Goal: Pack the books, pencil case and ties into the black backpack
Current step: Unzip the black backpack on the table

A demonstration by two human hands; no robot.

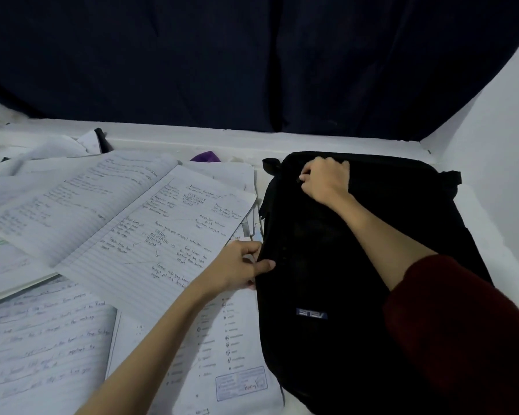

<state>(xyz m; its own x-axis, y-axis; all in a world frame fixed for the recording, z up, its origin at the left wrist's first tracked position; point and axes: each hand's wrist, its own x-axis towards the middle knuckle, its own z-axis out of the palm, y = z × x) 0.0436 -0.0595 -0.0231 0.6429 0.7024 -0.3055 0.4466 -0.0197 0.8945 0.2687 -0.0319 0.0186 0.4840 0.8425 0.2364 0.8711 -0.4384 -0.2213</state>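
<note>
Both hands are gripping a black fabric backpack (342,265) lying flat on a white surface (492,223).

A dark blue curtain (252,61) is hanging behind. The backpack is lying to the right, logo patch up, touching a spread of open lined notebooks with handwriting (117,223) and a printed stamped sheet (237,354) on its left. The right hand (325,179), arm in a dark red sleeve (462,324), is curling at the bag's top, pinching something small, likely a zip pull. The left hand (237,269) is pinching the bag's left edge.
</note>
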